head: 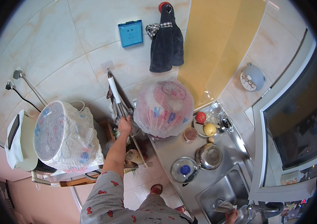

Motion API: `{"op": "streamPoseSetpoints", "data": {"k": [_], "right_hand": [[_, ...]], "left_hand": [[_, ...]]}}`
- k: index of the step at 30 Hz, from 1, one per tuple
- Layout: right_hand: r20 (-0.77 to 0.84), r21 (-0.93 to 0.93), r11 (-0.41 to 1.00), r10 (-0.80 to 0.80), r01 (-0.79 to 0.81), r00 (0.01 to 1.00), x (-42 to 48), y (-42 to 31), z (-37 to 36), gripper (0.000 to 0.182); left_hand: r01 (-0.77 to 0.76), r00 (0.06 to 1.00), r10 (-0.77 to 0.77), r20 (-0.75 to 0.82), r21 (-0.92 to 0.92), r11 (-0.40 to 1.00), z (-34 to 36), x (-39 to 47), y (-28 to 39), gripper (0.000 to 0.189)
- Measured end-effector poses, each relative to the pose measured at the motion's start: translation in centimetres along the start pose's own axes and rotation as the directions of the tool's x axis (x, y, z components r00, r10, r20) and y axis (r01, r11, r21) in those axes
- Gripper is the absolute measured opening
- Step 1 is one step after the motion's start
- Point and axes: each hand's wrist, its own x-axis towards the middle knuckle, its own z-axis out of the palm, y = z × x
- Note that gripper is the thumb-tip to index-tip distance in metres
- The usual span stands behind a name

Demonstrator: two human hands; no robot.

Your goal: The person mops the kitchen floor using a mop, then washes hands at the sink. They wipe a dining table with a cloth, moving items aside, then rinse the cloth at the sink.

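Observation:
My left hand (125, 125) grips a thin metal pole with a white sleeve (114, 90), which slants down from near a wall hook toward the floor. At the bottom right, my right hand (232, 216) holds a crumpled grey-brown cloth (224, 207) over the steel sink (235, 182), beside the faucet (263, 208). A glass lid with a blue knob (185, 170) and a shiny steel pot (209, 156) stand on the counter near the sink. What the lower end of the pole is attached to is not clear.
A plastic-covered round object (164, 109) stands at the counter's left end. Behind the pot are a tomato (200, 117), a yellow fruit (210, 129) and a small jar (190, 134). A covered appliance (63, 137) stands left of my arm. A dark towel (167, 44) hangs above; an open window (295, 112) is at right.

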Motion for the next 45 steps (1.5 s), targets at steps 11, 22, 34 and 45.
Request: {"op": "streamPoseSetpoints", "data": {"k": [11,22,34,45], "right_hand": [[0.173,-0.053,0.998,-0.009,0.019,0.985,2.6,2.0,-2.7,0.012],[0.24,0.039,0.994,-0.112,0.106,0.964,-0.1,1.9,2.6,0.018],[-0.069,-0.07,0.997,0.03,-0.034,0.997,1.3,2.8,-1.9,0.017],[0.065,0.111,0.993,-0.034,0.027,0.997,1.6,1.5,-8.8,0.023]], "left_hand": [[0.08,0.989,-0.072,0.128,-0.06,0.995,1.1,1.5,0.7,0.043],[0.058,0.99,0.007,0.14,-0.454,0.889,2.2,8.3,-5.3,0.044],[-0.505,0.727,0.686,-0.029,-0.699,0.506,-7.4,-25.2,8.3,0.045],[-0.4,0.311,0.767,0.561,-0.655,0.641,0.8,-53.0,7.9,0.038]]}}
